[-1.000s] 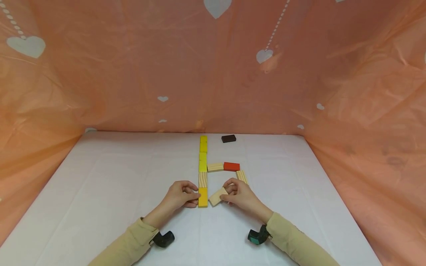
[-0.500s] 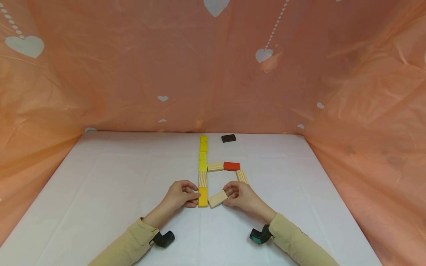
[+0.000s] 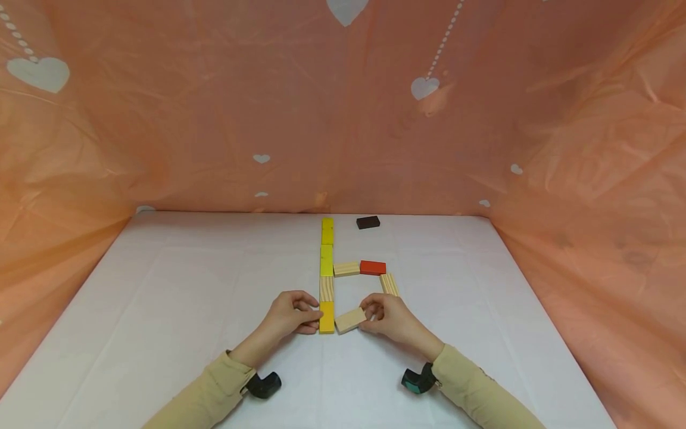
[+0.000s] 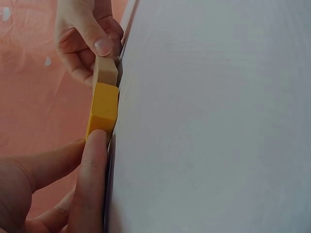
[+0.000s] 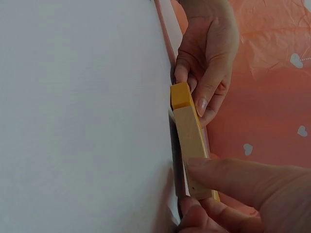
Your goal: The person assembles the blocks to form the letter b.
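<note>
A column of end-to-end blocks runs toward me in the head view: two yellow-green blocks [image 3: 327,260], a striped wooden block [image 3: 326,289] and an orange-yellow block [image 3: 326,322] nearest. My left hand [image 3: 289,313] touches the left side of the orange-yellow block [image 4: 104,106] with thumb and fingers. Just right of it lies a plain wooden block [image 3: 349,320], slanted, its left end close to the column. My right hand [image 3: 390,319] pinches the right end of this plain block [image 5: 189,131]. Its far fingers are partly hidden.
A light wooden block [image 3: 346,269] and a red block [image 3: 373,267] extend right from the column. Another striped block [image 3: 389,285] angles down from the red one, partly behind the right hand. A black block [image 3: 368,222] lies near the far table edge.
My right hand has shifted slightly right and toward me; its thumb went from the plain block's top to its right end. That block's slant changed a little. The left hand stayed still.
</note>
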Motion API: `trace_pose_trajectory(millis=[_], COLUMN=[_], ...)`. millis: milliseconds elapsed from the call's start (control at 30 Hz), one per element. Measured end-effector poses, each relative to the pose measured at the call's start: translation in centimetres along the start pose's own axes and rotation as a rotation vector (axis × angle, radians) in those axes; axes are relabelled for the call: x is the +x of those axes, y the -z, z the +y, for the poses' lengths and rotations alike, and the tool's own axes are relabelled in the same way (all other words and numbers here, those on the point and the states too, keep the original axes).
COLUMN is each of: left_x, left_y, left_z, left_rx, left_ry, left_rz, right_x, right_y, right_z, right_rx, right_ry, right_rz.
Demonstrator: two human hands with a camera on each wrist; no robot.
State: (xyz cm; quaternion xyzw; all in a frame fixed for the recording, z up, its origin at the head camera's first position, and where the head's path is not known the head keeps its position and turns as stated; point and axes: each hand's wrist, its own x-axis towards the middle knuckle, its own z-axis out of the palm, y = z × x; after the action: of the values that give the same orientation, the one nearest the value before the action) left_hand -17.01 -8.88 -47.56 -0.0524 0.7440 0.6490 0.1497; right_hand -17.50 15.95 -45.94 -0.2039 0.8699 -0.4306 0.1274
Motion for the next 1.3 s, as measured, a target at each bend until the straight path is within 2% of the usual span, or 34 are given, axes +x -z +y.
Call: trace_pose_trajectory(millis=[667,1033,1300], left_x=[0.09,0.15,0.04], left_y=[0.08,0.16,0.13], left_z=[-0.16,-0.06,0.00], left_rx=[0.007,-0.011,-0.010], left_ry=[-0.015,-0.003,0.002], left_rz=[-0.016,-0.012,-0.013], right_x=[0.14,0.14,-0.07], right_y=[-0.04,0.03,0.72], right_z=[0.27,0.33,-0.06], right_rx=[-0.032,-0.031,-0.028], right_ry=[0.031,0.025,0.010], right_rz=[-0.024,-0.027,-0.068])
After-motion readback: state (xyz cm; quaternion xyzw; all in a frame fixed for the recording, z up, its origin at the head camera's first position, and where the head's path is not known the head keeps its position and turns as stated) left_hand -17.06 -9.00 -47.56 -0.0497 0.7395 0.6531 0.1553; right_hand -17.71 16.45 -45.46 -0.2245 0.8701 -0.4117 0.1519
